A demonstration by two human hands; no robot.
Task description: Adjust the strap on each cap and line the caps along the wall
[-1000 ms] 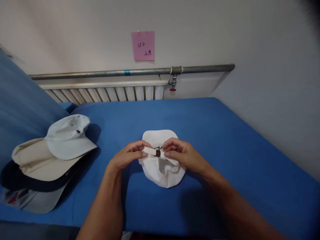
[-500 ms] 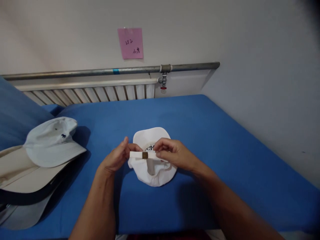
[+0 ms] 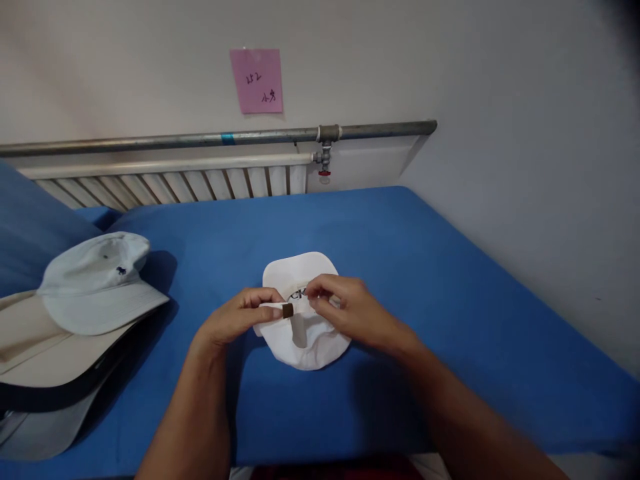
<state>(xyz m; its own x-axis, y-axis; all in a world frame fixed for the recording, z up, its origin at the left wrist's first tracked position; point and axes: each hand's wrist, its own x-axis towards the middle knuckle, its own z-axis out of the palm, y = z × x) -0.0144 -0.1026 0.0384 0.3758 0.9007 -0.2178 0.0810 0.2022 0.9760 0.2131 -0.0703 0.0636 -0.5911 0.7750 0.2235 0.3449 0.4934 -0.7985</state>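
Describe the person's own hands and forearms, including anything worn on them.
The left hand and right hand are bare, without gloves. The left forearm and right forearm show no sleeve, watch or bracelet. No ring is visible, though some fingers are partly hidden.

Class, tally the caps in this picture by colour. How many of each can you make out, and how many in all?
White cap: 1
Pale blue-white cap: 1
Beige cap: 1
Dark cap, mostly hidden: 1
Grey cap, mostly hidden: 1
Total caps: 5
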